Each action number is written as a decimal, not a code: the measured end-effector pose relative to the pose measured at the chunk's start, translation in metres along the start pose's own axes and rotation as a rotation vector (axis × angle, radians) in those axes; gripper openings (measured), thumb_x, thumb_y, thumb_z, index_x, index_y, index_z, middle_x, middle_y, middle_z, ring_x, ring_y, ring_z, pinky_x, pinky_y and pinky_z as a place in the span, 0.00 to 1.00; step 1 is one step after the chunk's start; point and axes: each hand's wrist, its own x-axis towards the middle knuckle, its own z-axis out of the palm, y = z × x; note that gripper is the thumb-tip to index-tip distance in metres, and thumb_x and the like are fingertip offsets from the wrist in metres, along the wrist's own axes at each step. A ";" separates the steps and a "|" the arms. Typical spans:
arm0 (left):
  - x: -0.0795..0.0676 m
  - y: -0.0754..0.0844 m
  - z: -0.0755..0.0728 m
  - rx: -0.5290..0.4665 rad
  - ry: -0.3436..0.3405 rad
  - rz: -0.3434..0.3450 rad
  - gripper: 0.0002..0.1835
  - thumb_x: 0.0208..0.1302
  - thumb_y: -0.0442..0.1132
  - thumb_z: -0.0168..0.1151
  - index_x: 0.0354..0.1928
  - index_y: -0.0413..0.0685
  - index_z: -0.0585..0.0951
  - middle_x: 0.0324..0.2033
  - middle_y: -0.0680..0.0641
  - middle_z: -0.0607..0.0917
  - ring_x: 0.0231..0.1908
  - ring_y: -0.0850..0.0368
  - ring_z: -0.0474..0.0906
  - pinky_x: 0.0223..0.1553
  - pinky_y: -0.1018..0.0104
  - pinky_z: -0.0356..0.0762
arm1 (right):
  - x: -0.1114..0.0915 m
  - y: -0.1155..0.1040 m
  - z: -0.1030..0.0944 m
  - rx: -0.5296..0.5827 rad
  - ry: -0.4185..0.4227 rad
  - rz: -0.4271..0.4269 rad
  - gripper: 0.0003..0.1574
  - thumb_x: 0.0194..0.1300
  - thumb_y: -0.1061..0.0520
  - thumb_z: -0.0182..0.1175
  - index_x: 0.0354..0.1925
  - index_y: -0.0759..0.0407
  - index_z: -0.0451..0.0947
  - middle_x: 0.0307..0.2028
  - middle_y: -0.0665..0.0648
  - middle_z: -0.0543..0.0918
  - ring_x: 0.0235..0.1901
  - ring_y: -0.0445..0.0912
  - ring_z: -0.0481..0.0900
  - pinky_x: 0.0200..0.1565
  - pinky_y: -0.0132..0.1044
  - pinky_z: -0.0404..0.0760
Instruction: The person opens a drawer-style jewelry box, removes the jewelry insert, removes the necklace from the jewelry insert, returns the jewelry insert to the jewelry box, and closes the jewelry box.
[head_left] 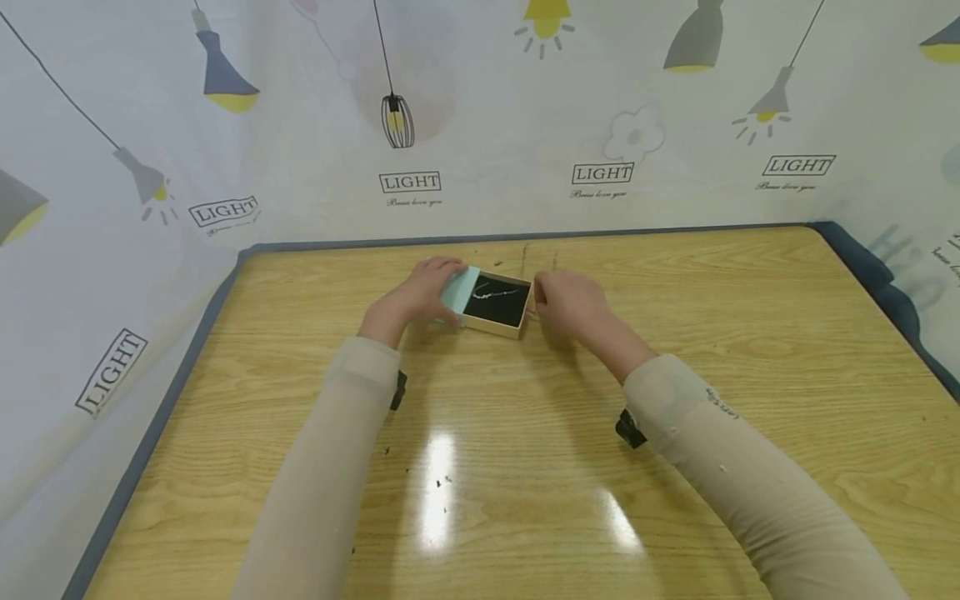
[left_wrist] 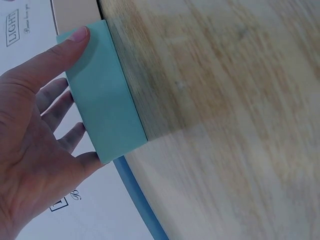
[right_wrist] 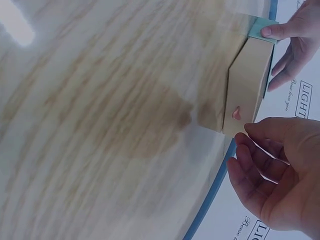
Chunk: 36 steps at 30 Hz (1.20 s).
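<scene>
A shallow box lies at the middle of the table, its tan drawer point(head_left: 492, 326) partly out of a mint-green sleeve point(head_left: 459, 292). On the drawer's black lining rests a thin silvery chain point(head_left: 495, 292). My left hand point(head_left: 420, 293) grips the sleeve point(left_wrist: 102, 95) at the box's left end, thumb on the near side and fingers behind. At the opposite end is my right hand point(head_left: 573, 302), fingers loosely bent, thumb and forefinger tips right at the drawer's far corner. A small pink ribbon tab point(right_wrist: 236, 112) sticks out from the drawer's end, outside the fingers.
The wood-grain table point(head_left: 480, 467) has a dark blue edge along the back and sides. Behind it hangs a white cloth point(head_left: 495, 108) printed with lamps and lettering. Small dark specks point(head_left: 441, 482) dot the near tabletop.
</scene>
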 end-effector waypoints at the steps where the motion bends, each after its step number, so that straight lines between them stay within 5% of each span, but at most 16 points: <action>1: 0.000 0.000 0.000 0.001 0.000 0.000 0.53 0.51 0.42 0.78 0.77 0.50 0.58 0.78 0.46 0.54 0.77 0.42 0.47 0.76 0.43 0.56 | 0.000 0.000 -0.001 0.004 0.003 -0.001 0.04 0.69 0.59 0.56 0.36 0.56 0.77 0.33 0.56 0.83 0.33 0.49 0.79 0.31 0.39 0.79; 36: -0.001 0.001 0.001 0.001 0.004 -0.005 0.53 0.51 0.42 0.78 0.77 0.50 0.58 0.78 0.46 0.54 0.77 0.42 0.47 0.76 0.42 0.55 | 0.004 -0.010 -0.009 0.001 0.031 -0.010 0.13 0.67 0.57 0.60 0.48 0.59 0.81 0.44 0.58 0.82 0.45 0.52 0.80 0.45 0.47 0.83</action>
